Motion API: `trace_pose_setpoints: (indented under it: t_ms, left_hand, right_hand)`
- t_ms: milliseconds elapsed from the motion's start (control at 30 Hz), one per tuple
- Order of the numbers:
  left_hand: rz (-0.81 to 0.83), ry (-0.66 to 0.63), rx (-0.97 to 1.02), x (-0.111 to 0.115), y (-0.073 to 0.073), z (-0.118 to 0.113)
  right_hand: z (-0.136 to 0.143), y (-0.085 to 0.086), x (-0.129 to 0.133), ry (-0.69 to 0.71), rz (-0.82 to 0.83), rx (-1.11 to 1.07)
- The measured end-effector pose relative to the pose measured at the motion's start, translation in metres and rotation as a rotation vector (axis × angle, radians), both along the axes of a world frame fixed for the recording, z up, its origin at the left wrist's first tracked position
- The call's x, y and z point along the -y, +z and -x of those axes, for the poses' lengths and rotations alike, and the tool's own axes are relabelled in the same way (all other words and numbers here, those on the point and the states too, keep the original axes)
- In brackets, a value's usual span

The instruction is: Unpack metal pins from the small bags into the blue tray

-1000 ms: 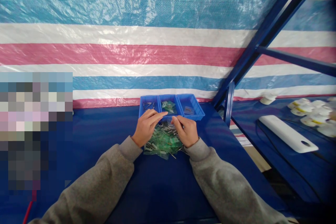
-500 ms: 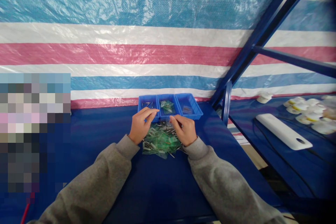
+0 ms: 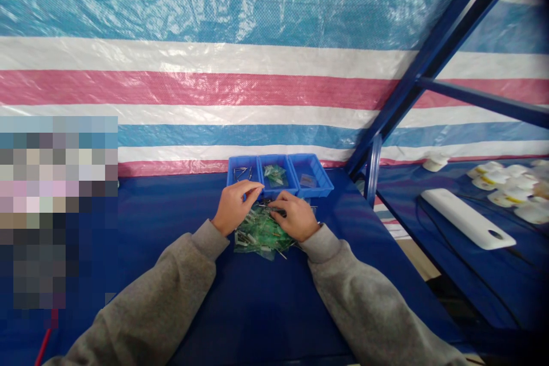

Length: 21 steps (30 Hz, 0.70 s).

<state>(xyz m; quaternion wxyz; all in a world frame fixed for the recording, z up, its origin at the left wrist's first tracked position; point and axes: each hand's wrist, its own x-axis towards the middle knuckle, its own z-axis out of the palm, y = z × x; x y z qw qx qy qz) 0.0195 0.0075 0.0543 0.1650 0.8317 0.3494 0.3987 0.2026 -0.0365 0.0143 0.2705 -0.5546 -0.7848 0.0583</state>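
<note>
My left hand [image 3: 237, 207] hovers at the left edge of the pile, in front of the left bin, with thumb and fingertips pinched together. Whatever is in that pinch is too small to make out. My right hand [image 3: 297, 217] is down on the back right of the pile, fingers curled over thin metal pieces; what its fingertips grip is hidden. The pile holds small clear and green plastic packets [image 3: 259, 235] mixed with loose metal pins. Behind it are three joined blue bins: the left one [image 3: 231, 174] holds metal pins, the middle one [image 3: 293, 183] green packets, the right one [image 3: 323, 174] clear packets.
A blue table [image 3: 257, 309] lies under the pile. A striped plastic sheet [image 3: 240, 88] hangs behind. At right stands a blue metal frame [image 3: 386, 103]; beyond it a white oblong device [image 3: 467, 218] and several white round pieces [image 3: 510, 197] lie on another blue surface.
My right hand has moved down and left onto the pile, its fingers reaching among the metal pieces. My left hand has shifted slightly down and right, still pinched.
</note>
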Motion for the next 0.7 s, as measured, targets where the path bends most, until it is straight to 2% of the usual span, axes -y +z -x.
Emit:
trace_pose_setpoints:
  t_ms: [400,700]
  left_hand:
    - [0.012,-0.019,0.002,0.0014,-0.0034,-0.0002]
    - [-0.012,-0.037,0.025,0.0014,-0.0023,-0.0009]
  right_hand:
    - [0.0042,0.0063,0.0023,-0.073,0.118,0.122]
    - [0.0033,-0.0019,-0.001,-0.063,0.057,0.066]
